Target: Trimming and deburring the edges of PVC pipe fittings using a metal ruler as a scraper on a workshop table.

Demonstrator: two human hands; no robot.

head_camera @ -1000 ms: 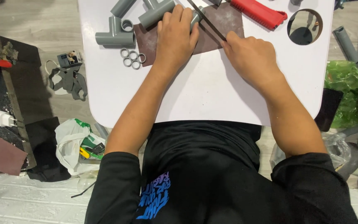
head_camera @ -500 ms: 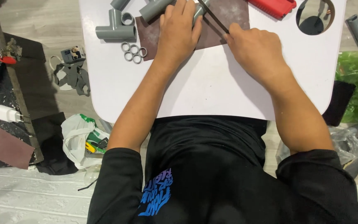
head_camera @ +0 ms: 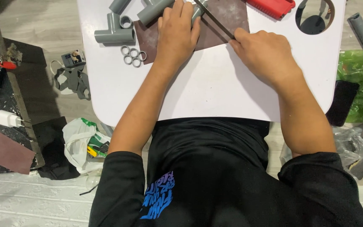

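Looking down from the head view: a person in a black shirt sits at a white table (head_camera: 215, 96), both bare forearms stretched over it.
Floor, far left: a white charger block (head_camera: 6, 118), a brown sheet (head_camera: 7, 151), and a white plastic bag (head_camera: 82, 143) near the table's edge.
Table, left part: a grey pipe tee fitting (head_camera: 114, 30) lies just beside a brown sandpaper sheet (head_camera: 227, 21); four small grey rings (head_camera: 133, 56) sit clustered below the fitting, at the sheet's corner.
Left hand (head_camera: 176, 35): palm down, fingers curled over a grey pipe (head_camera: 155, 10) that lies slanted on the sandpaper, pressing it in place.
Thin dark blade (head_camera: 215, 20): runs as a slant from the pipe down to the right hand, lying across the pipe just past the left fingertips.
Right hand (head_camera: 265, 52): closed in a fist around the near end of the blade, resting at the sandpaper's lower right edge.
Table, right part: a red tool (head_camera: 272, 6) at the top edge, and a round hole (head_camera: 315, 16) in the tabletop beside it.
Floor, far right: another grey pipe piece (head_camera: 362, 31) above a green plastic bag (head_camera: 360, 84).
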